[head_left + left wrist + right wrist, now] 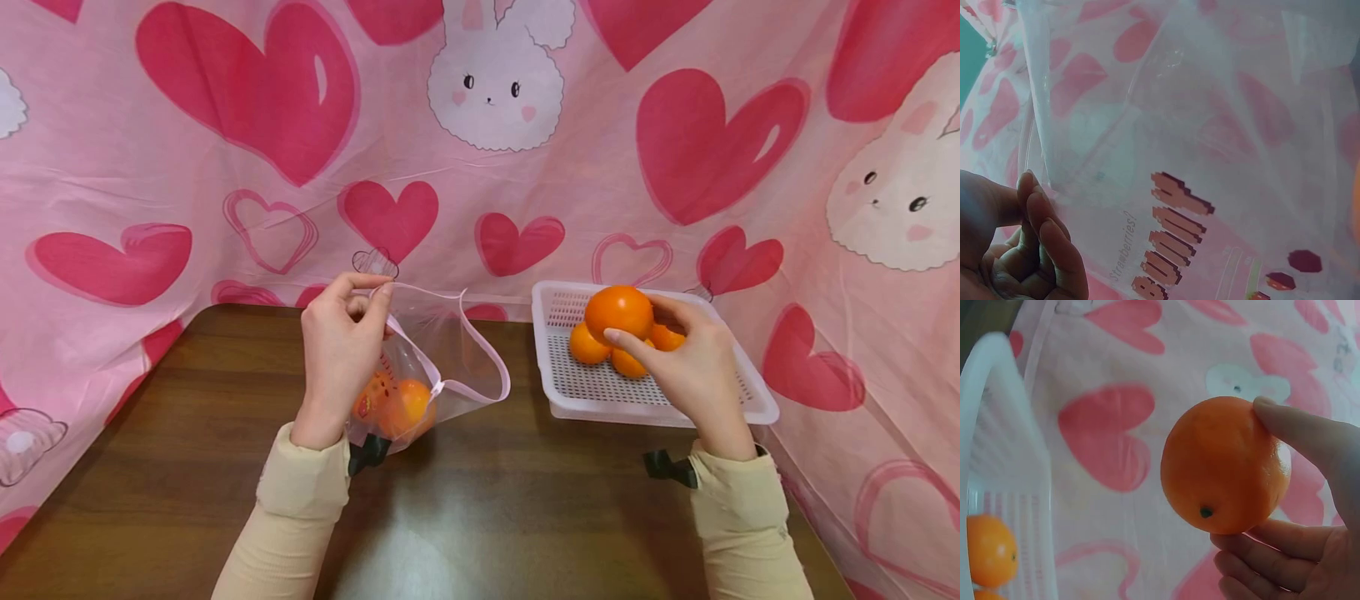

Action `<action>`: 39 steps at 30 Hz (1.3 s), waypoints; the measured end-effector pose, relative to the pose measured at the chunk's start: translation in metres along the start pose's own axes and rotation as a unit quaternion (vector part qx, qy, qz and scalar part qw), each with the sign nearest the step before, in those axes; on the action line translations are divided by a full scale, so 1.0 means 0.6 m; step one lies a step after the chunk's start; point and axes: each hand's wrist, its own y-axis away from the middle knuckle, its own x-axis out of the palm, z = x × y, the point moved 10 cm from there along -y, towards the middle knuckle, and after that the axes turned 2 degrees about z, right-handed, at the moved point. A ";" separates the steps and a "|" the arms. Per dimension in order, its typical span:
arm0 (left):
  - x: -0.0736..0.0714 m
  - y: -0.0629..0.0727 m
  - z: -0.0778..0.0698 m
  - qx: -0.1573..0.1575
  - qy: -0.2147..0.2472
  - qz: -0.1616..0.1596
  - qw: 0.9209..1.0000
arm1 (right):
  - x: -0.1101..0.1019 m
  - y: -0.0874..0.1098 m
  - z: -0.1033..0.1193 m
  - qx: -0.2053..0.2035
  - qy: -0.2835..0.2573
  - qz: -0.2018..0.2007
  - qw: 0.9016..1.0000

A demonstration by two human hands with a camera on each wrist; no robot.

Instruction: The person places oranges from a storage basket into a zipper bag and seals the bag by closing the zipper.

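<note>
My left hand [341, 354] pinches the rim of a clear zip bag [465, 358] with pink edging, its mouth spread wide. Inside the bag, an orange [408, 408] rests at the bottom near the table. Printed letters and strawberries mark the bag [1175, 237] in the left wrist view. Over the white basket [558, 392], my right hand [693, 354] holds another orange [1225, 465] between thumb and fingers, its green stem end showing in the right wrist view. Below it several more oranges [590, 343] lie in the basket, partly hidden by the held one and the hand.
The basket and bag are on a brown wooden table [480, 508], the basket at the right, the bag left of centre. A pink cloth [570, 183] with hearts and rabbits hangs behind the table and along both sides.
</note>
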 end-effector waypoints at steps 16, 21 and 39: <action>0.002 0.000 -0.001 -0.001 -0.008 0.002 1.000 | 0.058 0.025 0.086 -0.075 -0.072 0.018 0.994; 0.002 0.001 0.000 -0.005 -0.006 0.003 1.000 | 0.085 0.035 0.115 -0.106 -0.082 0.039 0.990; 0.007 0.003 -0.002 -0.005 0.004 0.009 1.000 | 0.146 0.057 0.165 -0.142 -0.105 0.110 0.978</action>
